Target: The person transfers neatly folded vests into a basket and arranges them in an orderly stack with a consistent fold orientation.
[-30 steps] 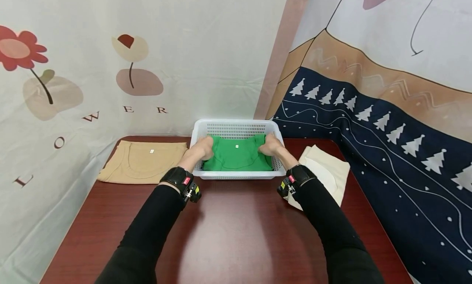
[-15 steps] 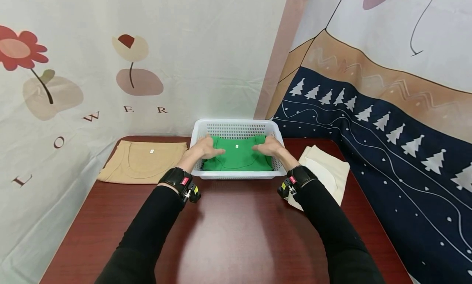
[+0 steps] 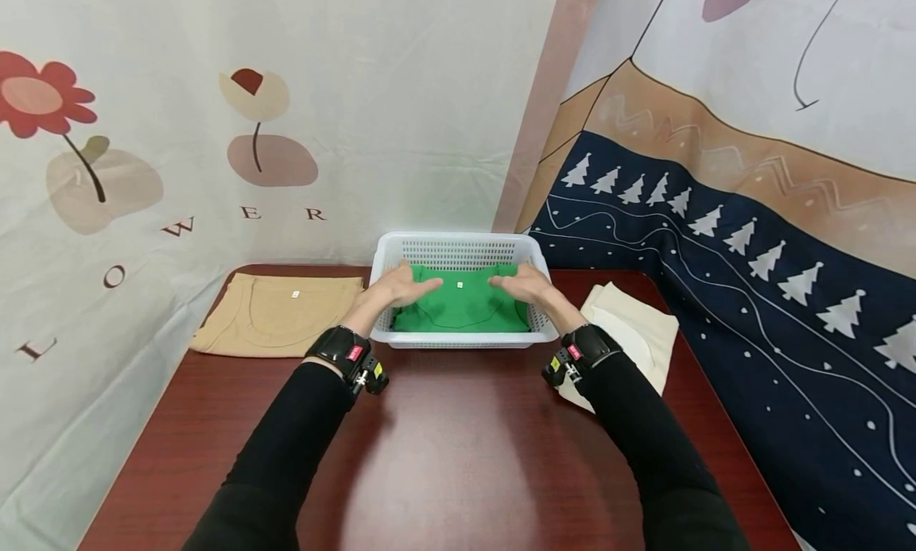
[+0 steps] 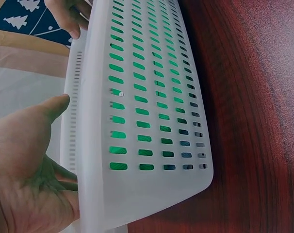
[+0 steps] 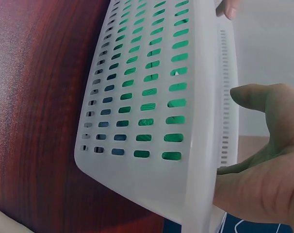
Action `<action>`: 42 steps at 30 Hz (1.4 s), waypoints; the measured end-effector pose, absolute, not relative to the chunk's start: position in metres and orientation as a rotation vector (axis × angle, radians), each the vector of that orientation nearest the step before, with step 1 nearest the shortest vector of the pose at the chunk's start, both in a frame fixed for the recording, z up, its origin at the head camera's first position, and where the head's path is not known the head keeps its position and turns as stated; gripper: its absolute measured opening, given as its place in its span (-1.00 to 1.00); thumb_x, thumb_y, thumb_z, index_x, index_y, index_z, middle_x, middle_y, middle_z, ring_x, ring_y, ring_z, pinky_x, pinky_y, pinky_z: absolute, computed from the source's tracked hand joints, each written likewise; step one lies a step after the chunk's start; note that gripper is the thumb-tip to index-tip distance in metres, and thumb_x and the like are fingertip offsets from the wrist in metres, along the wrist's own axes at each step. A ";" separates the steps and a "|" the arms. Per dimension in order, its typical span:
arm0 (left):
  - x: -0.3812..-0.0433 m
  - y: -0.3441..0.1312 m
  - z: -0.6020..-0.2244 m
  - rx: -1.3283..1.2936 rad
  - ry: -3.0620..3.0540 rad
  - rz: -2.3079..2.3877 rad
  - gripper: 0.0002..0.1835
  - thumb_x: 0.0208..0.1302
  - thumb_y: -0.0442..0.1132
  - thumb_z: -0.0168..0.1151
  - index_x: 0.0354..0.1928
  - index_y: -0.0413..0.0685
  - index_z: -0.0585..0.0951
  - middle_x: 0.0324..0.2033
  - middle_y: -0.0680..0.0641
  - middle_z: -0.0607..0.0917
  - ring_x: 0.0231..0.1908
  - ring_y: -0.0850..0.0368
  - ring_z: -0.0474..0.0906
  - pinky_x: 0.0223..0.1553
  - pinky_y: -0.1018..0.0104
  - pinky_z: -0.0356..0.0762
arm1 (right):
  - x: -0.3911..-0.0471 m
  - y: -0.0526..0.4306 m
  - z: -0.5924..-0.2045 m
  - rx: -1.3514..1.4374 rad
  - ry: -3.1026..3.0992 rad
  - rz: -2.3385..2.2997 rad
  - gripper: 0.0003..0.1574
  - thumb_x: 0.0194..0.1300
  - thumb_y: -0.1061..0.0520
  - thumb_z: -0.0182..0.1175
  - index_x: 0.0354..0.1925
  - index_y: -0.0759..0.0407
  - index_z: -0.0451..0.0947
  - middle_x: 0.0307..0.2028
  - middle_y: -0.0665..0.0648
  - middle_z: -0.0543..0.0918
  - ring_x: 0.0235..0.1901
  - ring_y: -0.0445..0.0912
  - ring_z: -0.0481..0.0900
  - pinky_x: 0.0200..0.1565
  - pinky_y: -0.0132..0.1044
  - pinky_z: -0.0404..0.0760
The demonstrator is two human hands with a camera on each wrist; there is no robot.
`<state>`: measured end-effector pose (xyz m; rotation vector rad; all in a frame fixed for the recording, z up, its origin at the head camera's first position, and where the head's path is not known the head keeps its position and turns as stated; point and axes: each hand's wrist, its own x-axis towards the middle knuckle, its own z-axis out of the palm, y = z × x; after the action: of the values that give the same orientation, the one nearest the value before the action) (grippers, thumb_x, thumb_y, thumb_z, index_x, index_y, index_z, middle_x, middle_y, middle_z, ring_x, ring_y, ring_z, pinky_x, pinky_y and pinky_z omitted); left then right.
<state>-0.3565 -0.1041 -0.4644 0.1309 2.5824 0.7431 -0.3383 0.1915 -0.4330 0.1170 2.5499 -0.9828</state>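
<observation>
A folded green shirt (image 3: 461,306) with a small white neck label lies inside a white perforated plastic basket (image 3: 461,341). My left hand (image 3: 402,286) is over the basket's left end, its thumb stretched out above the shirt. At the right end is my right hand (image 3: 527,285), its thumb pointing inward over the cloth. In the left wrist view the left hand (image 4: 21,155) reaches behind the basket wall (image 4: 137,189), which hides its fingertips. Likewise, the right wrist view shows the right hand (image 5: 268,160) with straight thumb, its other fingers partly hidden by the rim (image 5: 200,145).
A folded tan shirt (image 3: 293,320) lies on the dark red table (image 3: 444,455) left of the basket. To the right, partly under the right wrist, is a folded cream cloth (image 3: 654,328). Printed curtains (image 3: 401,137) hang behind the table.
Both hands have loosened from the green shirt's sides, and their thumbs now stretch inward over it. Shirt and basket have stayed in place.
</observation>
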 end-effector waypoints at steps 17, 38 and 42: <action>-0.326 -0.103 -0.422 0.194 2.583 0.846 0.23 0.67 0.46 0.00 0.81 -0.35 -0.27 0.80 -0.44 -0.10 0.79 -0.46 -0.03 0.79 -0.32 0.06 | -0.329 0.192 -0.425 0.060 2.587 -0.996 0.37 0.60 -0.41 0.23 0.83 0.34 -0.17 0.84 0.38 -0.06 0.82 0.30 0.00 0.80 0.26 0.13; -0.309 -0.108 -0.415 0.415 2.748 0.832 0.15 0.66 0.43 0.04 0.83 -0.29 -0.11 0.80 -0.44 0.01 0.82 -0.38 -0.07 0.82 -0.30 -0.03 | -0.312 0.206 -0.429 -0.270 2.750 -1.026 0.27 0.59 -0.49 0.21 0.83 0.15 -0.01 0.81 0.33 0.12 0.76 0.34 0.18 0.74 0.37 0.22; -0.305 -0.110 -0.416 0.442 2.785 0.820 0.13 0.67 0.42 0.05 0.85 -0.20 -0.11 0.81 -0.41 0.02 0.82 -0.37 -0.06 0.81 -0.32 0.01 | -0.307 0.209 -0.429 -0.366 2.778 -1.023 0.21 0.62 -0.41 0.23 0.82 0.20 0.03 0.80 0.37 0.12 0.77 0.34 0.16 0.74 0.37 0.20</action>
<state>-0.3048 -0.1101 -0.4161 0.4423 2.7854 0.8202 -0.3072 0.2090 -0.4291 -0.3664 2.7782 -1.0232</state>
